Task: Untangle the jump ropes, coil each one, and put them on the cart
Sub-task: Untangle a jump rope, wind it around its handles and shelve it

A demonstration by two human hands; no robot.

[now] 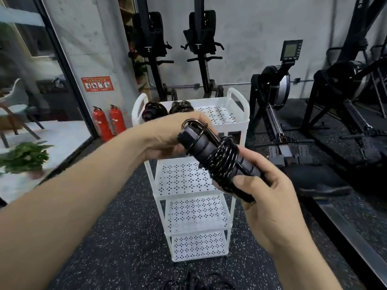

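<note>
A: Biggest thing first?

B: White cart (238, 124), four perforated shelves, standing on the speckled floor (117, 237). Everything else placed from there.

A: On the cart?

B: Two coiled ropes (167, 108) on the top shelf, at the far left corner, side by side. Lower shelves bare.

A: And the rope being worked?

B: Held in the air just in front of the cart's top shelf, between both hands. Jump rope (219, 158): two black handles laid together, cord wound round them in tight turns, one loose loop poking up at the upper end.

A: Hands?

B: Left hand (167, 137) at the upper end of the bundle, fingers curled behind the handles and apparently pinching that loose loop, though hard to tell with the hand in the way. Right hand (270, 206) below, fingers wrapped shut round the lower end, thumb pressed on the coils.

A: Handling?

B: Probably light. Handles stiff and ribbed, good to grip. Cord glossy, likely springy and slick, apt to unwind if released. Best held across the wound middle, thumb pinning the turns, loose end tucked before setting down beside the other two.

A: Anything left?

B: Below the cart's foot, near the frame's bottom edge, a dark tangle (192, 281) on the floor, likely more rope. Too dim to count.
</note>
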